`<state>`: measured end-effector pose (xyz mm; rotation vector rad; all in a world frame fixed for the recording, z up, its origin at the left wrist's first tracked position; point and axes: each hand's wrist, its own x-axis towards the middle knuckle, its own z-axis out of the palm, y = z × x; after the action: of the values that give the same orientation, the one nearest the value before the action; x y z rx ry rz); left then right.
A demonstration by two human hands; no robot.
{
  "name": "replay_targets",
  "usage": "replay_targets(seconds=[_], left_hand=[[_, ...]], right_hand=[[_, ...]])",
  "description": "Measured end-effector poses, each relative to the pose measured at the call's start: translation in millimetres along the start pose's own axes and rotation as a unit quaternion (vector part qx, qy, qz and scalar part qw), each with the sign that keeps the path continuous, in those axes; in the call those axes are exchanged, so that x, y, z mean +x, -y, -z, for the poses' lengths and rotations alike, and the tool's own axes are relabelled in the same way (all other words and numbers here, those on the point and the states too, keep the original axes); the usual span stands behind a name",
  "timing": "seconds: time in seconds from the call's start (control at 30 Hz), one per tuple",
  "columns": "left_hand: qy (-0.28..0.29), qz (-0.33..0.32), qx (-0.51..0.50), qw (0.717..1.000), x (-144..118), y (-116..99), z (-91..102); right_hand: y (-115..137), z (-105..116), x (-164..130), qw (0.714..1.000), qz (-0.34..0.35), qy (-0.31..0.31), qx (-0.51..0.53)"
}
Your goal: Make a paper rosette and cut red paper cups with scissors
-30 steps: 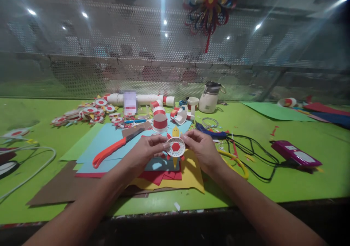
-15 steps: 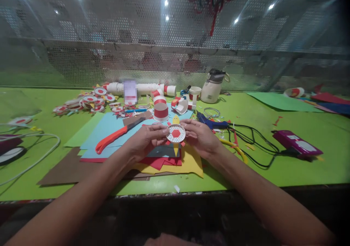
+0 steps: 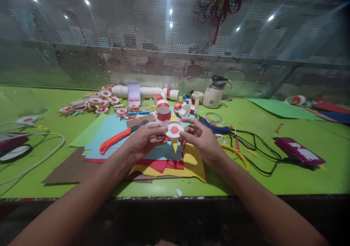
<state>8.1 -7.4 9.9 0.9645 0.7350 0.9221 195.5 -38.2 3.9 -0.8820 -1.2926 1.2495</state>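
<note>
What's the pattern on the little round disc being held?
The disc is white, with small dots around a red middle; it shows best in the head view.

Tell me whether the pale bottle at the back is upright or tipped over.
Upright: the pale bottle stands on its base on the green table, with its dark lid on top.

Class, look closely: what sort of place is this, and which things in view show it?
Probably a craft workspace: coloured sheets lie stacked on a green table, an orange-handled knife rests on them, and the left hand and right hand hold a small turtle-like figure.
</note>
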Motion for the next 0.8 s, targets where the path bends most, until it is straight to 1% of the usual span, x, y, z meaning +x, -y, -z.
replay_targets(seconds=[0.17, 0.27, 0.57, 0.63, 0.8], left_hand=[[0.014, 0.005, -0.014, 1.0, -1.0, -1.8, -0.7], [0.018, 0.017, -0.024, 0.999, -2.9, -3.0, -1.7], [0.028, 0.033, -0.056, 0.997, -5.6, -5.5, -6.3], [0.021, 0.04, -0.067, 0.997, -4.5, -5.1, -5.6], [-0.022, 0.057, -0.094, 0.994, -1.0, -3.4, -2.1]], right_hand=[[5.2, -2.4, -2.4, 0.999, 0.029, 0.026, -0.016], [8.2, -3.1, -3.3, 0.998, 0.037, 0.032, -0.029], [3.3, -3.7, -3.3, 0.995, 0.097, 0.012, -0.029], [2.4, -3.9, -3.1, 0.996, 0.086, 0.011, -0.032], [1.8, -4.6, -3.0, 1.0, 0.02, 0.018, -0.007]])
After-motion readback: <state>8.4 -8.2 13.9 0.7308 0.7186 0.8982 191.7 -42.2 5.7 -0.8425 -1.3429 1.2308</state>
